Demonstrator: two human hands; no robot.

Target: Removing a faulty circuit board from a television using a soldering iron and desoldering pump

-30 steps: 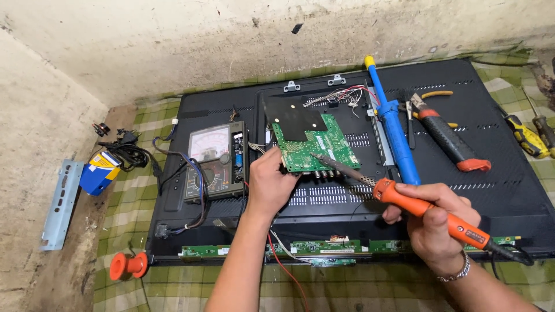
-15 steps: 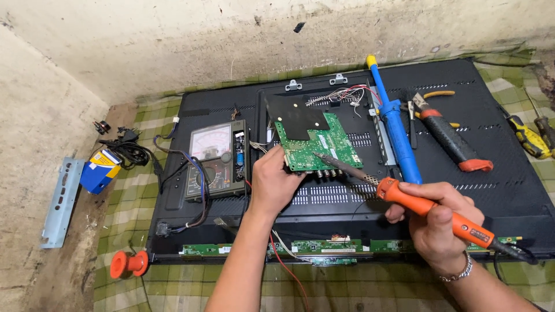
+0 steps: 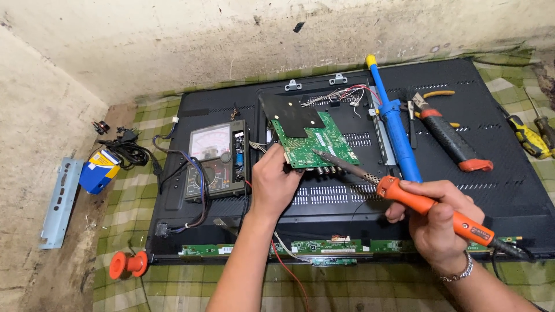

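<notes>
Soldering iron over a green board on an opened flat screen.

A blue-and-yellow box [image 3: 99, 170] lies left on the checked cloth. The circuit board [image 3: 317, 143] sits just above the left hand [image 3: 275, 185], whose fingers seem to pinch its lower edge. The right hand [image 3: 437, 222] is closed round the orange soldering iron [image 3: 430, 206], tip on the board.

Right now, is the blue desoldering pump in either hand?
No: the pump lies on the TV back, while the right hand holds an orange soldering iron.
</notes>
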